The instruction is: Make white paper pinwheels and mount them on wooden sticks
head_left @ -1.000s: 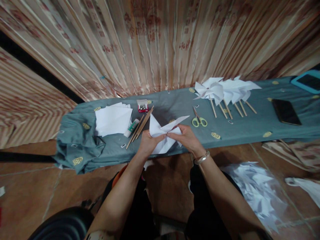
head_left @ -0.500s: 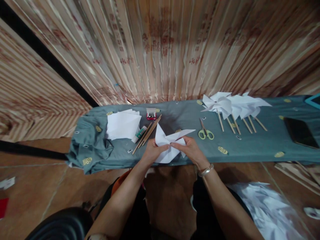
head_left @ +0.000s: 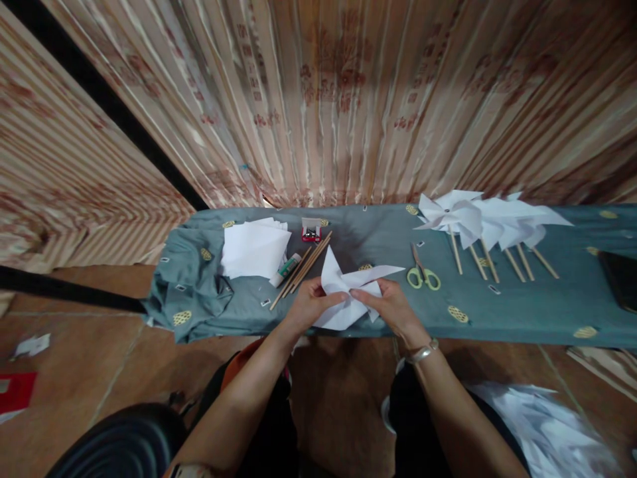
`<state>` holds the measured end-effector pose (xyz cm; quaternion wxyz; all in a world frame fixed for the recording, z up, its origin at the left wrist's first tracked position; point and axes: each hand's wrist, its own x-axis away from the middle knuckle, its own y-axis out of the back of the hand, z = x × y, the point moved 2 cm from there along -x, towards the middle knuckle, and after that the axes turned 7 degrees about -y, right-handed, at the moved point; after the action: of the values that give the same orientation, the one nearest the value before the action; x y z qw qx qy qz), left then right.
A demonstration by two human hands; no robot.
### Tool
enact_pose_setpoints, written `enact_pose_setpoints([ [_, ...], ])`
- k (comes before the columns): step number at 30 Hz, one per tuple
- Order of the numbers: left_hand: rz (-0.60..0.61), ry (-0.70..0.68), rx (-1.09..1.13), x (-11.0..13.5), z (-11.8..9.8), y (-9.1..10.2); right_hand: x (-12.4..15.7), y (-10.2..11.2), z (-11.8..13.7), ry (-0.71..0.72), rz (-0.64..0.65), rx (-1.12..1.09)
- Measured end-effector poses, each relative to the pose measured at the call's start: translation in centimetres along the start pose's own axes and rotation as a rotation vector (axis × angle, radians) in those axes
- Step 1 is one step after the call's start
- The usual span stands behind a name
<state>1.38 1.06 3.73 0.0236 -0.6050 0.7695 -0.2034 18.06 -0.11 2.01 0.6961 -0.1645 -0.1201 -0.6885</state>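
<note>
Between both hands is a white paper pinwheel [head_left: 341, 317], its blades folded toward the middle and no stick on it. My left hand [head_left: 311, 304] grips its left side, thumb lying over the paper near the centre. My right hand [head_left: 391, 304] pinches the right side, thumb also close to the centre; a silver bracelet circles that wrist. The fingers behind the paper are hidden. Just left of the pinwheel lie several wooden sticks [head_left: 304, 269] and a green-and-white glue stick [head_left: 285, 269]. Scissors [head_left: 423, 275] with light green handles rest to the right.
A stack of white paper sheets [head_left: 253, 249] and a small red box of metal pins [head_left: 311, 232] sit on the cloth-covered table [head_left: 378, 232]. Finished pinwheels [head_left: 462, 216] on sticks and a dark phone [head_left: 620, 279] lie right. A black stool [head_left: 119, 441] stands lower left.
The camera view has turned slightly left, so the table things appear shifted right. Both hands keep hold of the pinwheel, with the right thumb slightly farther from the left thumb.
</note>
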Motion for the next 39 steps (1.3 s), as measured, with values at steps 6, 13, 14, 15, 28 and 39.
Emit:
enact_pose_setpoints([
  [6,-0.025,-0.181,-0.135,-1.2,-1.0,1.4,-0.3,1.3,0.0,0.017,-0.039,-0.045],
  [13,-0.178,-0.54,-0.836,-2.8,-1.9,5.9,-0.6,3.1,-0.4,-0.032,-0.063,-0.039],
  [14,-0.169,-0.558,-0.949,-2.9,-2.0,6.1,-0.6,3.3,-0.4,-0.036,-0.06,-0.047],
  [15,-0.164,-0.568,-1.063,-3.1,-2.2,6.3,-0.7,3.5,-0.5,-0.036,-0.056,-0.056],
  [28,-0.191,-0.534,-1.561,-6.9,-1.7,7.1,-1.2,4.7,-0.4,-0.007,-0.036,-0.078],
  [39,-0.346,-0.543,-1.389,-9.0,-2.1,6.7,-1.8,4.8,0.7,0.017,-0.073,-0.152],
])
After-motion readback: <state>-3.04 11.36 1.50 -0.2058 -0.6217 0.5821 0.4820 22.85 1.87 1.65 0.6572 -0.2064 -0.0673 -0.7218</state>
